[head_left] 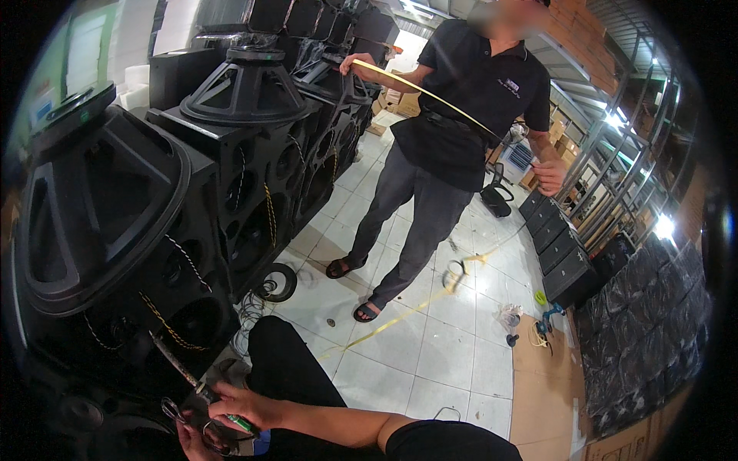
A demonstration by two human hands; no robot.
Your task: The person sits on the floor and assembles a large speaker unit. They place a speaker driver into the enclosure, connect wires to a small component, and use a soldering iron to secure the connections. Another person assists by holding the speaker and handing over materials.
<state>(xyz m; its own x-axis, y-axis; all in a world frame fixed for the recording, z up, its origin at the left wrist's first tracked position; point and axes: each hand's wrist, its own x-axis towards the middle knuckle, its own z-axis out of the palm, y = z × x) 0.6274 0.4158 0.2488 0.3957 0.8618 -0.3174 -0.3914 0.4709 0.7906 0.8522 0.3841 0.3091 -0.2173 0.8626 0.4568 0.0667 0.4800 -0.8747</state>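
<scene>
Low at the left, my right hand (244, 406) is closed round a soldering iron (178, 363), its long barrel tilted up toward the speaker cabinet. A small green part shows by its fingers. Below it, my left hand (192, 442) has its fingers closed on a dark looped wire (171, 409); part of that hand is cut off by the frame's lower edge. Just beyond the iron stands a black speaker cabinet (211, 250) with a large speaker driver (104, 200) lying face down on top. Twisted yellow-black wires (165, 324) and white-black wires (187, 261) hang from the cabinet's openings.
A second driver (244, 92) rests on the cabinet behind. Another person (453, 115) stands ahead, stretching a yellow strap (430, 94) between both hands. A black ring (277, 282) and loose cable (250, 315) lie on the tiled floor (438, 357). Wrapped black goods (642, 338) stand right.
</scene>
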